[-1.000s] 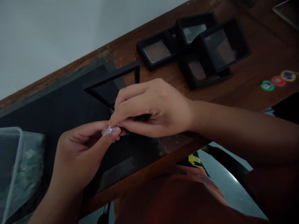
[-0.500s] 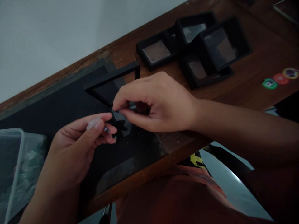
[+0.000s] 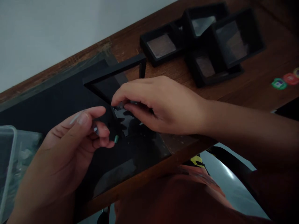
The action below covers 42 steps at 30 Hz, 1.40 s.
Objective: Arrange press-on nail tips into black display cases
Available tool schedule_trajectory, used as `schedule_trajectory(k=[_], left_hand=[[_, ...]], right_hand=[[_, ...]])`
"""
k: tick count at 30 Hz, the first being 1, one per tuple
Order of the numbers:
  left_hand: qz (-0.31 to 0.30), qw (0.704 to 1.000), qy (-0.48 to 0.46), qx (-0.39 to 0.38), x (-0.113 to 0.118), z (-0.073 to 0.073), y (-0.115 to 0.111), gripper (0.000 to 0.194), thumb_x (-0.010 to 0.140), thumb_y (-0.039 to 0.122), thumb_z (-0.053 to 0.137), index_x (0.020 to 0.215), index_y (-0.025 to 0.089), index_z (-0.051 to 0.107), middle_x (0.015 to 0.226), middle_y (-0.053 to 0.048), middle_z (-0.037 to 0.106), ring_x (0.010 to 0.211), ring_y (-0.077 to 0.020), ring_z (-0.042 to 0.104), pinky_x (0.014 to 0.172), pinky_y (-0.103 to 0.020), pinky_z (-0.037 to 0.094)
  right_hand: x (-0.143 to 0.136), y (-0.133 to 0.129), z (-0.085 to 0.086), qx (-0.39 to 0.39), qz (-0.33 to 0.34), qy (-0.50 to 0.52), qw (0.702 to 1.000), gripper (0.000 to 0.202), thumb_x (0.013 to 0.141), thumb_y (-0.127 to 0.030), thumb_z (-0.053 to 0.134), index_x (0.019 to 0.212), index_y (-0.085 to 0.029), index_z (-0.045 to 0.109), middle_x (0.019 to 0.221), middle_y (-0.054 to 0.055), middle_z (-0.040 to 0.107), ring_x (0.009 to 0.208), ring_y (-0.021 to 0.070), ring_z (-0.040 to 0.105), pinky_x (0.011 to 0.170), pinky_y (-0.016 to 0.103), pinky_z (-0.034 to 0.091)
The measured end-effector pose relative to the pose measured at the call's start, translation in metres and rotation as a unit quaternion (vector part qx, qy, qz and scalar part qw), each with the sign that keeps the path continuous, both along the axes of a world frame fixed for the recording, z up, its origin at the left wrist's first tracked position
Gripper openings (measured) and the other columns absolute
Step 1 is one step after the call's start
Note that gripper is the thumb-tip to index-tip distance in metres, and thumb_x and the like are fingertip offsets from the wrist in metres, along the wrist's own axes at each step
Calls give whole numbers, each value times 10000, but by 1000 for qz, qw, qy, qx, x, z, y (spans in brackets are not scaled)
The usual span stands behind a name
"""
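Observation:
My left hand (image 3: 77, 140) is half curled at the left, with a small pale translucent piece (image 3: 74, 118) between thumb and index finger. A tiny shiny bit (image 3: 95, 129) shows among its other fingers. By the little fingertip is a small green piece (image 3: 116, 139); whether it touches the finger I cannot tell. My right hand (image 3: 158, 104) reaches over a black-framed case (image 3: 116, 71) whose frame stands tilted up. Its thumb and index finger are pinched at the clear, shiny lower panel (image 3: 127, 119). What they hold is too small and dim to name.
Several black box frames with clear windows (image 3: 161, 46) lie piled on the wooden table (image 3: 126, 46) at the back right. Coloured round badges (image 3: 279, 83) lie at the right. A clear plastic tub (image 3: 25, 149) stands at the left, beside the dark mat (image 3: 58, 90).
My left hand has drawn back leftward from the case, its fingers slightly more parted. The right hand's pinch stays at the panel. The whole view has shifted a little.

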<state>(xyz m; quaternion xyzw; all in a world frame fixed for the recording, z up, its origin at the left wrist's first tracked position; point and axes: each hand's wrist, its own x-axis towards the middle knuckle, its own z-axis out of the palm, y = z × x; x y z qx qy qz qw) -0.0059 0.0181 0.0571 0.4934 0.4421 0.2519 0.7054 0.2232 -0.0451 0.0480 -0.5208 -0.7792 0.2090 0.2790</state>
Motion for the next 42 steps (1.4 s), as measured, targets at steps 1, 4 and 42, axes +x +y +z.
schedule_trajectory(k=[1,4,42], left_hand=[[1,1000,4,2,-1,0,-1,276,726,517,974,924,347,887,669,34,727,571,-99,702,550,-158,648],[10,1000,15,26,-2,0,-2,273,752,521,957,947,344,885,685,33,731,592,-106,710,556,-163,653],[-14,997,50,56,-3,-4,-8,194,870,467,877,1007,329,878,817,12,800,623,-97,709,565,-141,625]], right_hand=[[0,0,0,-4,-1,-2,1000,251,1067,-122,454,1247,-201,610,1170,15,737,956,159,656,791,286,424],[1,0,1,-17,-3,0,1000,254,1059,-124,469,1256,-201,610,1127,3,739,875,148,649,745,287,422],[4,0,7,-15,-25,-29,999,301,996,-108,575,1188,-168,800,890,0,771,715,149,625,686,331,413]])
